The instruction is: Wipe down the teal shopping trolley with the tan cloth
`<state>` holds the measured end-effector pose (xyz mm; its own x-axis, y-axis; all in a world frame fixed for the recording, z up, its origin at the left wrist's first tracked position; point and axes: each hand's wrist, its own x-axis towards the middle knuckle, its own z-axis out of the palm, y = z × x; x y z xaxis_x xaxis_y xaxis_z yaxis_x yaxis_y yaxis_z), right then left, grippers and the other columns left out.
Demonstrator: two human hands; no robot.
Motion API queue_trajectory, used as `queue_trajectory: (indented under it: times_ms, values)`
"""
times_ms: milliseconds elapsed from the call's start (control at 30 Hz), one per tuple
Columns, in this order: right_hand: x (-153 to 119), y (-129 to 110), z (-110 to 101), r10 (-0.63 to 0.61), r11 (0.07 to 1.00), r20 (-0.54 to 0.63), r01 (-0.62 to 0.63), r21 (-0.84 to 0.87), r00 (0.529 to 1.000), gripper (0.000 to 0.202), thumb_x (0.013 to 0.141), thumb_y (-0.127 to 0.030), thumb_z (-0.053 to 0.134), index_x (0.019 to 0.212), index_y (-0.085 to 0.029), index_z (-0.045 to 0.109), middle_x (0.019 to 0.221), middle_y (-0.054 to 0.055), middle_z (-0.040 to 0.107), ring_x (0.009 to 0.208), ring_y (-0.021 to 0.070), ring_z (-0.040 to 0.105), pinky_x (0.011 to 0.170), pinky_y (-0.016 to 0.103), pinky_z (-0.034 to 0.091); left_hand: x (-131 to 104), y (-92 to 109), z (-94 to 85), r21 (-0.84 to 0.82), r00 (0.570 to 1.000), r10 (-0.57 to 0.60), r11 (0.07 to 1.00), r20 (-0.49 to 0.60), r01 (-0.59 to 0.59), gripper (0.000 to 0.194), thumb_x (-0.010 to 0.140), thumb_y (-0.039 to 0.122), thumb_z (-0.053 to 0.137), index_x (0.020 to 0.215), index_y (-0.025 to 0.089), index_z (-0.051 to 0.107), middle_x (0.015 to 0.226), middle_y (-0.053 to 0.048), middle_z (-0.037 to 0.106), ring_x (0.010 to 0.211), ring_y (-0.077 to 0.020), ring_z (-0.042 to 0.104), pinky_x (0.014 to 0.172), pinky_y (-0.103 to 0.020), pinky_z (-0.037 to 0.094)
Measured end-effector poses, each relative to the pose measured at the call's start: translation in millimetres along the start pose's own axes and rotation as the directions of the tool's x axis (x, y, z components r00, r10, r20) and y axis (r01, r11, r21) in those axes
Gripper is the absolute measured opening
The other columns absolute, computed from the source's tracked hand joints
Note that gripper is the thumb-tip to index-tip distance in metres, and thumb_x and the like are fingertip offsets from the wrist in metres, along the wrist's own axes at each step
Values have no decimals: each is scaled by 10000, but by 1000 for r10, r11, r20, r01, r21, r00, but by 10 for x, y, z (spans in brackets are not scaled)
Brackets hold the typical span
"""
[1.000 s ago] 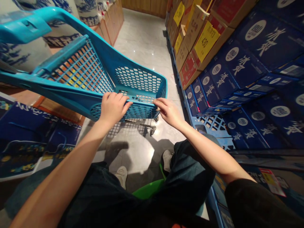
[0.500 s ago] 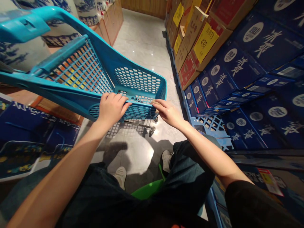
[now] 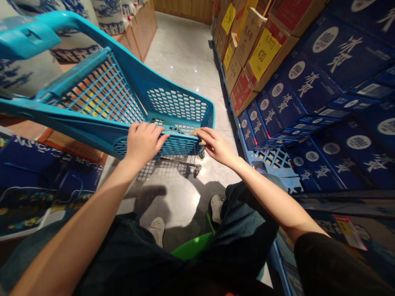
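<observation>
A blue plastic shopping cart [image 3: 180, 92] with lattice walls stands before me, its handle at the upper left. My left hand [image 3: 142, 142] is closed over the near side rim of the basket, fingers on the inside and thumb along the rim. At the near front corner, my right hand [image 3: 216, 144] pinches a small tan, cloth-like piece [image 3: 195, 132] against the rim. Most of that piece is hidden under the fingers. Below the basket, a caster wheel [image 3: 197, 169] rests on the floor.
Blue boxes [image 3: 324, 86] are stacked along the right on blue plastic pallets [image 3: 274, 162]. Cartons with yellow price signs [image 3: 262, 53] stand farther back. Blue-and-white jars [image 3: 108, 16] and dark blue packages [image 3: 37, 164] line the left. Something green [image 3: 194, 245] lies between my legs.
My right hand has shifted very slightly at the corner, and more of the tan piece shows. The view has moved slightly; my left hand keeps its hold on the rim.
</observation>
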<state>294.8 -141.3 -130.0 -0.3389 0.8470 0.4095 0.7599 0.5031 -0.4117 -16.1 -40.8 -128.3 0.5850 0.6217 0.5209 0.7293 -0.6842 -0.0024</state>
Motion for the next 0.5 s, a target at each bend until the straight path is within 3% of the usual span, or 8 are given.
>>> queue_trajectory:
  times_ms: [100, 200, 367, 500]
  values:
    - [43, 179, -72, 76, 996, -33, -78, -48, 997, 528, 978, -81, 503, 1458, -211, 682, 1519, 162, 673, 1421, 301, 646, 1225, 509, 556, 7, 1, 11, 15, 1000, 5, 1000, 2, -5, 382, 1132, 474, 460, 1148, 237, 759, 1012, -133, 793, 1024, -363, 674, 949, -533, 444]
    - [40, 196, -63, 127, 989, -75, -131, -62, 989, 505, 993, -85, 493, 1434, -231, 693, 1504, 138, 684, 1404, 285, 657, 1209, 480, 566, 18, 9, 20, 15, 1000, 4, 1000, -3, -4, 393, 1137, 477, 445, 1140, 237, 757, 1018, -135, 795, 1018, -363, 675, 948, -534, 442]
    - [-28, 16, 20, 14, 1000, -50, -13, 24, 999, 529, 1015, -95, 498, 1498, -213, 678, 1582, 153, 646, 1460, 272, 636, 1231, 459, 551, 5, 9, 18, -35, 1000, -18, 999, 7, 18, 356, 1121, 462, 484, 1138, 239, 760, 1022, -134, 793, 1045, -367, 674, 988, -547, 431]
    - [19, 116, -53, 1, 992, -27, 3, 123, 1000, 498, 1019, -124, 555, 1490, -212, 694, 1555, 158, 665, 1436, 278, 658, 1203, 446, 567, -2, 3, 17, -53, 999, -29, 998, 28, 31, 369, 1115, 468, 495, 1187, 233, 771, 1050, -142, 795, 1081, -382, 674, 1004, -556, 424]
